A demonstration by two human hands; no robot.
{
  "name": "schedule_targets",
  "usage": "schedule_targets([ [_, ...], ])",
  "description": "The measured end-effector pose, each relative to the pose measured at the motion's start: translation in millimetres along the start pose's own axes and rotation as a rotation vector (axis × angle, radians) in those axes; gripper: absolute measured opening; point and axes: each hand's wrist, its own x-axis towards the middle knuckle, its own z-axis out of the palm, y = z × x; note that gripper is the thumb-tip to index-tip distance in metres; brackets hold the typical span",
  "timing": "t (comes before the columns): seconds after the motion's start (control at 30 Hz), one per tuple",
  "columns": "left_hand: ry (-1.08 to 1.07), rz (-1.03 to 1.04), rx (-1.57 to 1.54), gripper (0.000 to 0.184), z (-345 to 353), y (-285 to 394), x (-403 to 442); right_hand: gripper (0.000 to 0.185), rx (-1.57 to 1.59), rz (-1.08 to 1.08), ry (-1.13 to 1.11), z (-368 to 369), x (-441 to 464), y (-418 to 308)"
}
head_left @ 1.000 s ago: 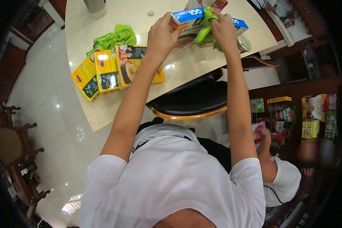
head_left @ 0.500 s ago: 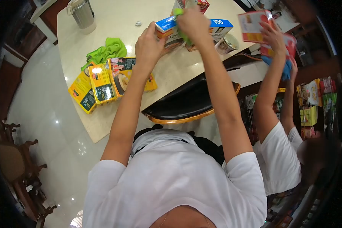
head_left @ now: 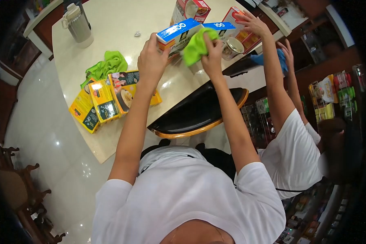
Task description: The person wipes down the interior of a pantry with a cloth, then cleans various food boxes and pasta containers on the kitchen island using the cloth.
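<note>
My left hand grips the near end of a paella box with a blue top, holding it over the table. A green cloth is pinched in my right hand, beside the box's right end. Behind the cloth stands a second blue-topped box. A round can is on the table to the right of my right hand. Yellow boxes lie in an overlapping group nearer to me on the left, with another green cloth behind them.
A co-worker at the right reaches to a red box, a blue cloth in the other hand. A black chair stands against the table. A clear jug and a red-and-white box are farther back.
My right hand has moved from the box's top to its right side with the green cloth. The co-worker has brought the red box to the table.
</note>
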Motion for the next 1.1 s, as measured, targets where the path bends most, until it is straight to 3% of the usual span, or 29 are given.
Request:
schedule_targets([
  [0.07,-0.043,-0.015,0.000,0.041,-3.1,5.7,-0.2,0.045,0.161,0.002,-0.272,-2.0,-28.1,9.5],
  [0.1,0.118,0.073,0.060,0.043,-4.3,13.3,-0.8,0.045,0.160,0.008,-0.265,-4.6,-34.6,15.2],
  [0.13,0.282,0.161,0.117,0.046,-4.1,22.0,2.4,0.045,0.315,0.153,-0.156,-7.9,-37.6,23.1],
  [0.17,0.280,0.168,0.114,0.046,-3.4,32.3,10.7,0.045,0.470,0.295,-0.045,-12.1,-36.5,29.5],
  [0.23,0.129,0.595,0.137,0.050,6.2,52.6,31.0,0.042,0.476,0.401,0.162,-32.0,-1.7,29.3],
  [0.33,0.027,0.759,0.368,0.043,73.1,72.2,64.9,0.041,0.396,0.467,0.311,-31.4,33.6,33.1],
  [0.37,0.017,0.767,0.364,0.043,86.3,73.8,70.1,0.040,0.387,0.427,0.335,-7.7,32.8,52.8],
  [0.43,-0.403,0.615,0.783,0.031,105.3,75.7,80.4,0.037,0.344,0.317,0.254,3.6,28.4,29.1],
  [0.47,-0.406,0.624,0.795,0.031,108.9,72.2,83.9,0.035,0.304,0.200,0.166,5.2,30.6,23.7],
  [0.53,-0.251,0.758,0.669,0.023,107.9,57.2,84.1,0.034,0.309,0.232,0.194,0.6,38.4,48.5],
  [0.73,-0.358,0.748,0.644,0.026,104.9,62.7,89.5,0.031,0.442,0.349,0.354,18.2,34.9,63.6],
  [0.8,-0.421,0.712,0.595,0.030,101.4,66.2,87.4,0.032,0.344,0.181,0.341,13.5,24.5,42.4],
  [0.83,-0.426,0.711,0.603,0.030,99.6,68.2,86.9,0.035,0.426,0.202,0.229,7.2,21.0,38.7],
  [0.93,-0.462,0.652,0.489,0.031,97.5,71.5,81.9,0.039,0.298,0.284,0.240,-0.2,34.6,90.1],
  [1.07,-0.464,0.620,0.456,0.031,98.1,71.7,82.2,0.034,0.195,0.388,0.276,-21.8,60.8,93.1],
  [1.1,-0.475,0.602,0.456,0.031,99.0,71.7,83.0,0.036,0.115,0.168,0.184,-21.8,56.3,76.7],
])
